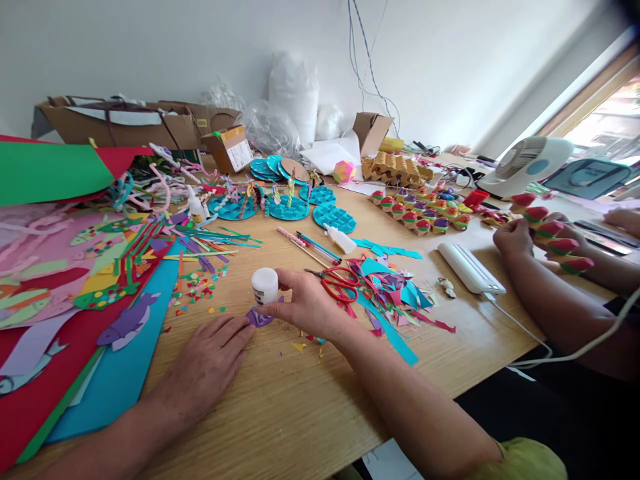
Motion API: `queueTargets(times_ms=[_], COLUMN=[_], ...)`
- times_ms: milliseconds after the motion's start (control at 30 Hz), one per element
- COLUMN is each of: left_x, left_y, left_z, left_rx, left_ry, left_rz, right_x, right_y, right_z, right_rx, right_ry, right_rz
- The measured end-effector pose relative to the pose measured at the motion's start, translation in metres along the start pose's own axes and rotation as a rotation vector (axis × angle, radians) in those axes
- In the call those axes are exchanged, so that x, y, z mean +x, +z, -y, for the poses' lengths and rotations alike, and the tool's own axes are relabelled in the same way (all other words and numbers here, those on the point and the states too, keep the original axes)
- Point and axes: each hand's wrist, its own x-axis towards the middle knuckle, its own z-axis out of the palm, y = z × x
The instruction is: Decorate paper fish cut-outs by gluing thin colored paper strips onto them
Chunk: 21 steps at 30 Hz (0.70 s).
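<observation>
My right hand [307, 303] grips a small white plastic bottle [265, 283] between thumb and fingers. Under and just in front of the bottle is a purple paper cut-out [259, 318] with lighter markings, partly covered. Flat on the table, my left hand [205, 357] has its fingers outstretched, the fingertips touching the cut-out's left edge. Red-handled scissors [341, 285] lie just beyond my right hand. Tiny coloured paper bits [200, 287] are scattered past my left hand. A white glue bottle [341, 239] lies on its side farther back.
At left, coloured sheets [145, 347] carry paper fish [129, 319]. Paper scraps [390, 290] and a white power bank [470, 268] lie to the right. Another person's hands [514, 237] hold a painted egg-carton strip [563, 247]. Turquoise discs [287, 205] and cardboard boxes [230, 150] stand behind.
</observation>
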Motion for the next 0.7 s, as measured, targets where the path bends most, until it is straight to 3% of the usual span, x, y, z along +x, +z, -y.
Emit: queueTargets(times_ms=[700], left_x=[-0.0007], left_y=[0.0004], left_z=[-0.0001], left_rx=[0.009], left_ry=[0.004], left_rz=[0.015], right_x=[-0.0018], right_y=[-0.0001], right_z=[0.0012], right_rx=[0.065], right_ry=[-0.012], right_rz=[0.041])
